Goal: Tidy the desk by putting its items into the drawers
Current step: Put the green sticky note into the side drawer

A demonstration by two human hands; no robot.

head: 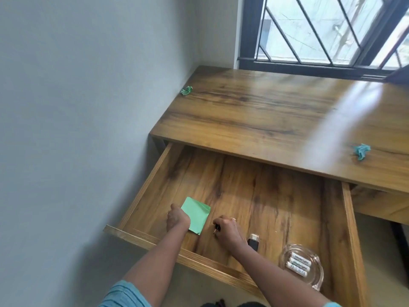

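Observation:
The wooden drawer under the desk top is pulled wide open. Inside it, near the front left, my left hand grips the near edge of a green pad of sticky notes lying on the drawer floor. Just to its right my right hand is curled round a small dark object, mostly hidden by my fingers. A black USB stick lies beside that hand. Two crumpled green paper balls lie on the desk, one at the far left edge and one at the right.
A clear glass ashtray holding three batteries sits at the drawer's front right. A grey wall runs along the left of the desk. A barred window stands behind it. A second drawer front shows at the right.

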